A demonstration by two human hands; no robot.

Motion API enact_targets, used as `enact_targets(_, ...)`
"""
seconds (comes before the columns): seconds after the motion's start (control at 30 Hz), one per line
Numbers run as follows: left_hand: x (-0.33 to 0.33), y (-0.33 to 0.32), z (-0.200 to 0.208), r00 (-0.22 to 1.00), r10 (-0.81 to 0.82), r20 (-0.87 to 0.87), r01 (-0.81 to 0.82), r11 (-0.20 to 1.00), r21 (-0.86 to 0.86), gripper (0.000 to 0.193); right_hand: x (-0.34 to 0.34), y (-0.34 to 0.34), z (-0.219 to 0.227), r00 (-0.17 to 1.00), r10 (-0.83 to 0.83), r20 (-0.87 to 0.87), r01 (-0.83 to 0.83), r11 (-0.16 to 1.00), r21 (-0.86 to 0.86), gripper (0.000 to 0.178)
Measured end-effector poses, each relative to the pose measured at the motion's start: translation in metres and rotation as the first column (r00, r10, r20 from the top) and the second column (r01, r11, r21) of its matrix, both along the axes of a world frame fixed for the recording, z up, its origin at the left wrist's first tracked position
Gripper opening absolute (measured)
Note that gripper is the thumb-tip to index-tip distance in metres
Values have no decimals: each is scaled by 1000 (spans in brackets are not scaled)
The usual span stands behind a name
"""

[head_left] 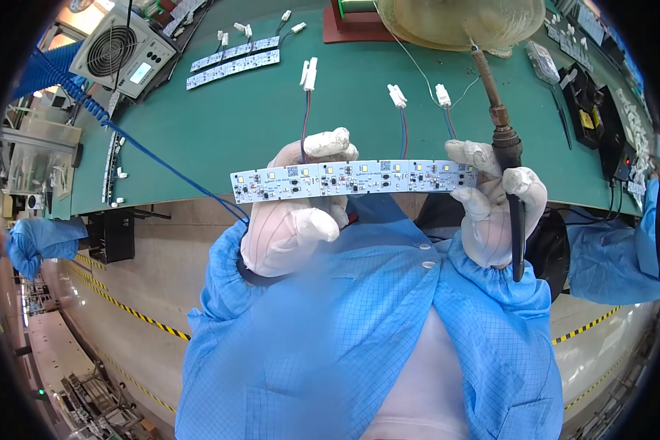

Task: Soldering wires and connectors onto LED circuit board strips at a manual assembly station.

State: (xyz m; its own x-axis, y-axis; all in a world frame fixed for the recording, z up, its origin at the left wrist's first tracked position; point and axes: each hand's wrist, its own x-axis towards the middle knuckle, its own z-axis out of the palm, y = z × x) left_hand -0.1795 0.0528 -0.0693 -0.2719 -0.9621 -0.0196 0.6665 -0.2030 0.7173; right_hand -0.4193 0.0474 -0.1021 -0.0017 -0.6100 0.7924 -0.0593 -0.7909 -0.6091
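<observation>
A long, slightly curved white LED circuit board is held up level in front of my chest. My gloved left hand grips its left part, fingers behind and thumb in front. At the board's right end, my gloved right hand pinches the edge between fingers and also holds a soldering iron, its tip pointing up and away. Thin red and blue wires rise from the board's far edge to white connectors: a left connector, a middle connector and a right connector.
Two similar boards with connectors lie on the green bench mat. A grey instrument with a fan grille stands far left. A cloudy rounded cover hangs beyond the iron. A blue cord runs to my left wrist. A black box sits right.
</observation>
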Motion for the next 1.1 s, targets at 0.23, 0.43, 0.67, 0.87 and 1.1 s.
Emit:
enact_targets(0.23, 14, -3, 13, 820, 28, 572, 118, 969, -218, 74, 1, -1, 0, 999, -46, 23, 45, 998, 52, 55)
enact_targets(0.43, 22, -3, 14, 787, 308, 534, -94, 916, -391, 61, 1, -10, 10, 997, 41, 67, -39, 999, -36, 54)
enact_targets(0.67, 29, -3, 11, 742, 502, 444, -210, 803, -558, 50, 3, -12, 4, 993, 39, 109, -41, 999, 14, 54)
enact_targets(0.87, 25, -5, 13, 678, 554, 482, -202, 772, -603, 48, 3, -12, 1, 994, 33, 104, -37, 999, 39, 54)
enact_targets(1.1, 27, -7, 12, 687, 529, 498, -184, 790, -585, 49, 0, -15, 1, 994, 18, 109, -24, 998, 51, 53)
